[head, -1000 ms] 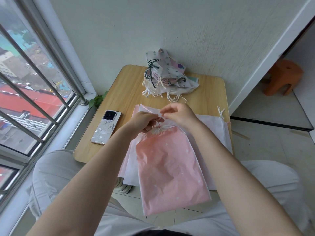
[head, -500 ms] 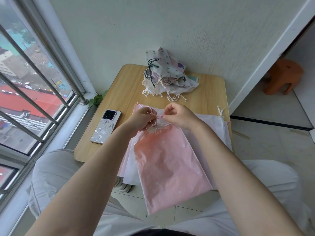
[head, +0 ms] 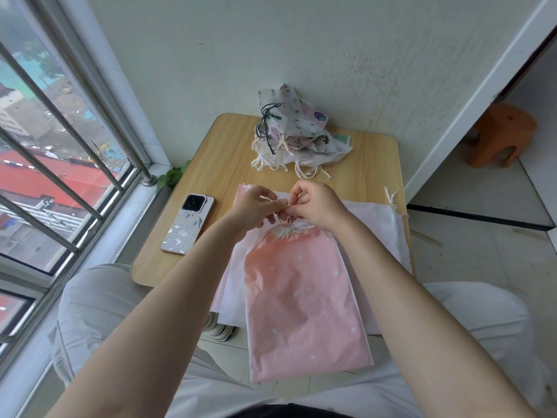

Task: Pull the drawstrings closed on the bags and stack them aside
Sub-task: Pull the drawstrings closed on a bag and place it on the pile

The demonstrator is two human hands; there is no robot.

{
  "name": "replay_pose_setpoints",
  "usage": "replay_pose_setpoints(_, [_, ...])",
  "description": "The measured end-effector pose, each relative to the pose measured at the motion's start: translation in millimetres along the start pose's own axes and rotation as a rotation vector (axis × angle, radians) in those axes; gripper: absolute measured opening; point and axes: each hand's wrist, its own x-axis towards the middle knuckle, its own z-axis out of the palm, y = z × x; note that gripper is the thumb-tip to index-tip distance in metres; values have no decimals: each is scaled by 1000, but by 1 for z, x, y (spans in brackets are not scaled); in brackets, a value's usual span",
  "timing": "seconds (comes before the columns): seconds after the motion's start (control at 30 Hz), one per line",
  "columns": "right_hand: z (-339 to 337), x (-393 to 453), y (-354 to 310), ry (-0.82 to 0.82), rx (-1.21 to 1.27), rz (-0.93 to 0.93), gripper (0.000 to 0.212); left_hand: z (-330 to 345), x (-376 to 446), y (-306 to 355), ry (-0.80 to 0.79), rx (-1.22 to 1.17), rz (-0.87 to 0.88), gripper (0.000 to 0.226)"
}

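Two hands, left (head: 252,208) and right (head: 316,206), pinch the drawstring (head: 285,220) at the gathered neck of a pink bag (head: 301,297) at centre frame, hanging off the wooden table (head: 223,173); closed bags (head: 295,134) sit piled at upper centre, a phone (head: 188,224) at left.

Pink dotted bag (head: 301,297) hangs cinched off table edge; closed bags (head: 294,135) stacked behind

Phone (head: 187,224) left of bag (head: 304,300); bag pile (head: 294,135) behind, on table (head: 361,164)
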Motion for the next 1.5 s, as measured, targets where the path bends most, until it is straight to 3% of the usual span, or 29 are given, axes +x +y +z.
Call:
replay_pose_setpoints(0.2, [-1,1,2,87,-187,-8,13,-1,-3,1,-19,44,-16,16])
replay_pose_setpoints(0.37, [1,4,0,88,-291,-28,13,4,-3,3,64,111,-38,19])
replay_pose_setpoints(0.73, [-4,6,-12,-86,-725,-52,11,11,3,7,84,454,104,6])
replay_pose_setpoints(0.9, [-13,7,-7,-192,-426,59,9,11,2,4,144,510,208,16])
replay_pose_setpoints(1.0, [-16,3,-7,-267,23,214,18,13,2,0,187,464,280,19])
replay_pose_setpoints(1.13, [-15,3,1,-284,429,362,19,18,-1,-6,444,483,387,29])
replay_pose_setpoints(1.2, [-13,4,5,-273,523,410,17,19,-3,-5,515,540,363,25])
replay_pose_setpoints(1.33, [-11,7,9,-258,567,454,10,21,-5,-4,353,466,368,6])
replay_pose_setpoints(1.5, [-11,5,9,-214,540,436,11,20,-6,-4,316,434,334,10])
